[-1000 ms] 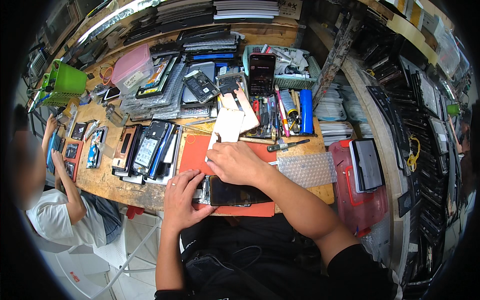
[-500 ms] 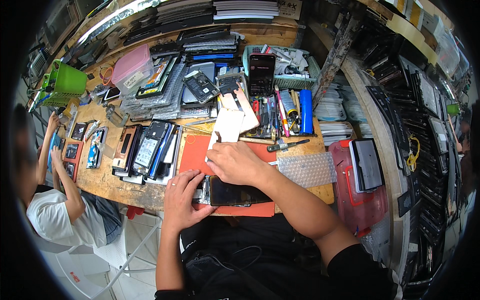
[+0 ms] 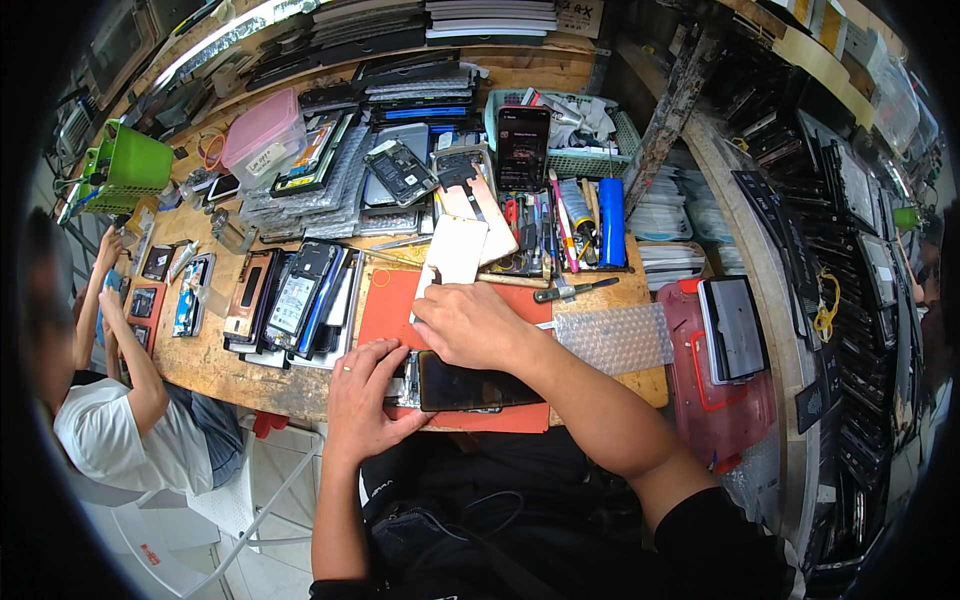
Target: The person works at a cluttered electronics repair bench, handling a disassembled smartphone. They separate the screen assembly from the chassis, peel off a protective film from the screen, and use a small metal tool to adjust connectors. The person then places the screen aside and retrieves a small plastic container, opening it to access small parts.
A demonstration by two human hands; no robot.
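A dark-screened phone lies sideways on the orange-red mat, its left end opened with bare metallic parts showing. My left hand grips that left end, fingers along the far side and thumb along the near side. Over the phone's far edge, my right hand is closed with the fingers pinched down. Whatever it pinches is hidden by the fingers. Just beyond those fingertips lies a white flat panel, with a small dark piece at its lower edge.
Stacked phone parts stand to the left. Beyond the mat are a propped phone, a tool holder with a blue cylinder, and a knife. Bubble wrap lies at right. Another person works at far left.
My hands and the phone between them hold nearly the same place. The propped phone's screen shows different content. The other person's hands have shifted slightly.
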